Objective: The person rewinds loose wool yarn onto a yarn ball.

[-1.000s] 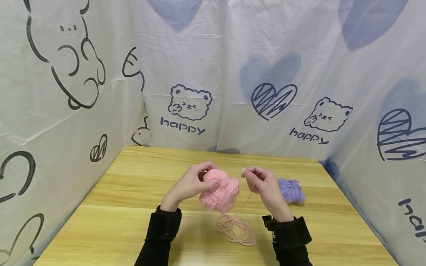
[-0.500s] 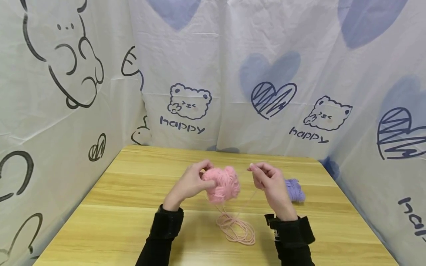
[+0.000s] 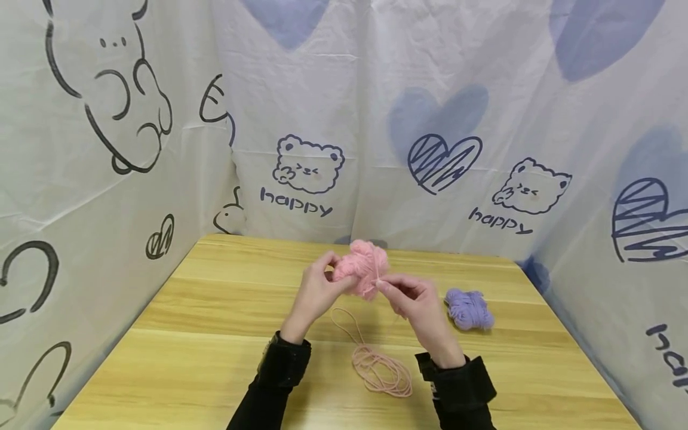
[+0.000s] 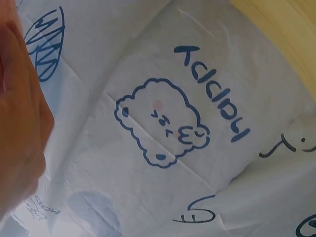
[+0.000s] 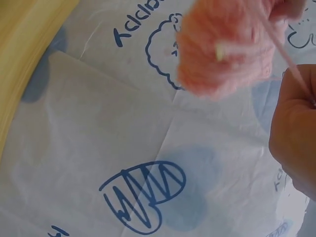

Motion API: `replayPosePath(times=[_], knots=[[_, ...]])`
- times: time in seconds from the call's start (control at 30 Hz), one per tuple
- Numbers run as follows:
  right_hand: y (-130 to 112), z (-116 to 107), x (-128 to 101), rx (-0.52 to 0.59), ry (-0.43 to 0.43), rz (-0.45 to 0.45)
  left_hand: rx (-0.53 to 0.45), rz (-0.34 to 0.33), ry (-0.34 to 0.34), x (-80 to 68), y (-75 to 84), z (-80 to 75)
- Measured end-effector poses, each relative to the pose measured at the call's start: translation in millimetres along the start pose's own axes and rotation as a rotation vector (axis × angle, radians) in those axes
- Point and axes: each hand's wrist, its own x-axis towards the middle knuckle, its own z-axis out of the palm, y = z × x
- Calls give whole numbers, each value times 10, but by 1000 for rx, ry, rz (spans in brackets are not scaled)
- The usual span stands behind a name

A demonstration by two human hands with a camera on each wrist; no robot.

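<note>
A fluffy pink ball of yarn [image 3: 361, 266] is held up over the table by my left hand [image 3: 318, 291], thumb in front and fingers behind. My right hand [image 3: 416, 301] pinches a strand of the pink yarn close against the ball's right side. The right wrist view shows the same pink yarn ball [image 5: 222, 49], blurred, with the taut strand [image 5: 276, 42] running to the right hand [image 5: 296, 123]. Only the back of the left hand [image 4: 22, 128] shows in the left wrist view. Below the hands, a loose coil of pink yarn [image 3: 378, 367] lies on the tabletop.
A purple ball of yarn [image 3: 469, 309] sits on the wooden table [image 3: 193, 358], right of the right hand. White printed cloth [image 3: 371, 119] hangs behind the table and along both sides.
The pink ball has risen and turned in the left hand. My right hand moved out rightward with the strand, then came back left to the ball. The purple ball is fully uncovered.
</note>
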Motion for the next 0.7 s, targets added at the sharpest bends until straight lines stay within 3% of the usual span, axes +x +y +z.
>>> replayPosePath(times=[0.17, 0.27, 0.5, 0.53, 0.7], knots=[[-14, 94, -13, -52, -56, -5, -187, -23, 108, 1, 36, 54], [-15, 137, -10, -80, -104, -2, -318, -15, 136, -6, 69, 68], [96, 158, -1, -128, -226, -49, -597, -12, 140, -22, 134, 37], [298, 114, 25, -113, -244, -90, -625, -9, 137, -25, 148, 26], [370, 107, 49, -130, -255, -57, -707, 14, 126, -40, 200, -24]])
